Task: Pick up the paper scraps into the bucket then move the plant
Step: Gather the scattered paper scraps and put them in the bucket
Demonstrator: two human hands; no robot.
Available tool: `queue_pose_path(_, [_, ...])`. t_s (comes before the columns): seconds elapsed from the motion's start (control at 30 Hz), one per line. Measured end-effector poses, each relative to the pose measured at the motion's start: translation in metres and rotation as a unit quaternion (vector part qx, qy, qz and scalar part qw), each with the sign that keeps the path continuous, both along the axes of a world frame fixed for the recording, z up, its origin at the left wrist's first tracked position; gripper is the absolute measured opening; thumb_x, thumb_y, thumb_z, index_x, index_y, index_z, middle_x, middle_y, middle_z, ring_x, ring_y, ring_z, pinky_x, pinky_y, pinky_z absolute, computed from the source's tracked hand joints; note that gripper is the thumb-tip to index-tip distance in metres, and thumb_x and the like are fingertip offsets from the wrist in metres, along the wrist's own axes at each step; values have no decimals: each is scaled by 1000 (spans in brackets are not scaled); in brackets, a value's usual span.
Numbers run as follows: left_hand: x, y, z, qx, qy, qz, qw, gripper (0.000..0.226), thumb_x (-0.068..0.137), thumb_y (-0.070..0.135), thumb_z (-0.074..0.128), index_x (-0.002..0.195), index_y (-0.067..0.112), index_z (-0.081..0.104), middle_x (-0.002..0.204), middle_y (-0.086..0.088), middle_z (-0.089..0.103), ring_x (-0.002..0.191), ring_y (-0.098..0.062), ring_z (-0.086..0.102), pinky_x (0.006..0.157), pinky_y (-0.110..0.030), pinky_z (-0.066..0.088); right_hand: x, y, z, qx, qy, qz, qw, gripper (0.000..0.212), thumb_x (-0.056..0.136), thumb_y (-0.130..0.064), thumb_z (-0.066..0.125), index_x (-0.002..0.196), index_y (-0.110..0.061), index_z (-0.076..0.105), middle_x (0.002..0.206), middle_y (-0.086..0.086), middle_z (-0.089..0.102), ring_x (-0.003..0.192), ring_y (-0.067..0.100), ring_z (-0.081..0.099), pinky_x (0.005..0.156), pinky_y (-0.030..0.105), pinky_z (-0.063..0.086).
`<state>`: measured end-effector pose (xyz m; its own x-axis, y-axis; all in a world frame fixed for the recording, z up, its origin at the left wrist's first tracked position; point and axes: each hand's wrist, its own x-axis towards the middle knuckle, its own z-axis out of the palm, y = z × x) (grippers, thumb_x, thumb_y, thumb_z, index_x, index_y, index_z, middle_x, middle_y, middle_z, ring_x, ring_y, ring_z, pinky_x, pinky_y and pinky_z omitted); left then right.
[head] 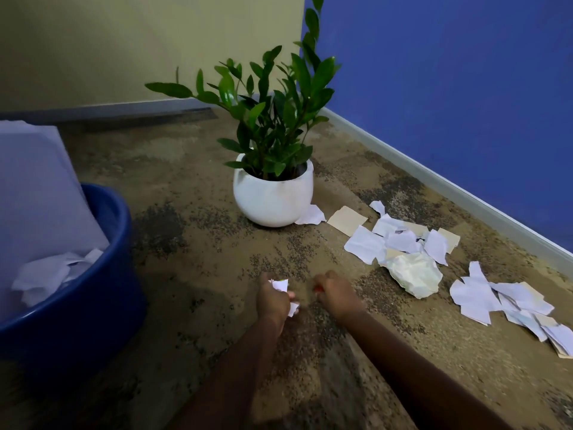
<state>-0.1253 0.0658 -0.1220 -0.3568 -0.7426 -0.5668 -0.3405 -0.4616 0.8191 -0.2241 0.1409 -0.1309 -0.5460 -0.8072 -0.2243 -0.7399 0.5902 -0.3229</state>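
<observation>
Left hand [273, 301] gripping a wad [280, 285] of white scraps, fingers curled round it, hanging low over the carpet [186, 243] near the middle of the floor. Right hand [336, 294] hanging just beside it, apart from it, fingers curling under. It is blurred, with a red speck at the fingertips, and I cannot tell whether it is holding anything.

Bucket [77, 321], blue, sitting at the carpet's left edge. It is holding a big white sheet [37, 181] that is leaning up out of it, with torn paper [46, 274] lying at the sheet's foot.

Plant [269, 119] standing upright in a round white pot [273, 200], toward the far corner where the beige wall [124, 41] is meeting the blue wall [449, 88]. One scrap [311, 215] is touching the pot's right side, and a tan piece [347, 220] is lying just beyond it.

Along the carpet's right edge, near the skirting, a pile [400, 240] of white and tan scraps is lying with a crumpled ball [415, 274] at its near side. A second pile [502, 302] is trailing toward the near right corner.
</observation>
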Motion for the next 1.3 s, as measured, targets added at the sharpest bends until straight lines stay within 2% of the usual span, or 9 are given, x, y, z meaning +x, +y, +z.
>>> queue_pose_path(0.1, [14, -8, 13, -55, -2, -22, 998, 41, 97, -5, 30, 138, 1, 36, 69, -8, 51, 51, -20, 49, 44, -25, 42, 15, -15, 8, -52, -81, -38, 995, 22, 91, -5, 50, 105, -9, 66, 112, 11, 65, 97, 19, 59, 78, 26, 42])
queue_pose_path(0.3, [43, -23, 72, -202, -24, -16, 979, 37, 93, -4, 39, 129, 5, 44, 125, -20, 59, 113, -33, 59, 95, -42, 50, 63, -58, 64, -223, -147, -23, 963, 13, 85, -7, 59, 87, -9, 71, 81, 6, 69, 69, 11, 53, 61, 25, 39])
queue_pose_path(0.4, [66, -38, 109, -269, -5, 28, 963, 37, 93, -1, 40, 129, 6, 43, 126, -19, 58, 113, -31, 58, 92, -39, 49, 88, -87, 103, -288, -148, 5, 946, 13, 85, -7, 60, 93, -7, 71, 92, 9, 72, 76, 10, 55, 55, 15, 34])
queue_pose_path(0.53, [109, -67, 153, -354, -38, 80, 931, 37, 94, 0, 42, 130, 10, 41, 123, -14, 58, 101, -20, 54, 77, -30, 40, 133, -120, 150, -336, -182, 42, 923, 16, 87, -9, 58, 99, -9, 70, 100, 11, 73, 90, 20, 66, 70, 20, 43])
queue_pose_path(0.7, [167, -90, 179, -453, -98, 155, 872, 43, 93, 5, 49, 135, 11, 41, 124, -15, 59, 115, -28, 58, 93, -37, 48, 190, -154, 180, -319, -241, 99, 911, 23, 90, -7, 55, 111, -7, 66, 111, 15, 69, 102, 25, 64, 82, 29, 49])
queue_pose_path(0.87, [203, -114, 183, -342, -190, 206, 897, 69, 94, 9, 50, 150, 20, 11, 138, -23, 43, 125, -37, 47, 103, -48, 39, 227, -170, 181, -241, -220, 168, 930, 43, 91, -13, 56, 133, -5, 49, 134, 15, 54, 122, 27, 52, 98, 34, 43])
queue_pose_path(1.03, [202, -111, 178, -243, -270, 154, 919, 87, 93, 26, 55, 152, 23, -9, 152, -26, 18, 138, -42, 27, 114, -58, 24, 227, -159, 175, -267, -182, 195, 926, 39, 90, -6, 53, 129, -5, 54, 137, 14, 52, 121, 28, 52, 95, 32, 43])
queue_pose_path(1.1, [194, -104, 174, -285, -306, 105, 902, 79, 94, 27, 51, 152, 20, -3, 152, -24, 17, 139, -41, 25, 114, -57, 22, 216, -150, 173, -292, -166, 181, 924, 35, 88, -4, 52, 122, -6, 60, 133, 15, 54, 118, 28, 53, 93, 33, 43])
queue_pose_path(1.3, [143, -76, 167, -541, -323, -53, 775, 36, 92, 13, 54, 127, 7, 51, 133, -15, 54, 123, -26, 52, 104, -34, 41, 155, -115, 156, -295, -78, 139, 942, 30, 89, -7, 49, 116, -10, 63, 119, 15, 57, 109, 28, 55, 84, 29, 41])
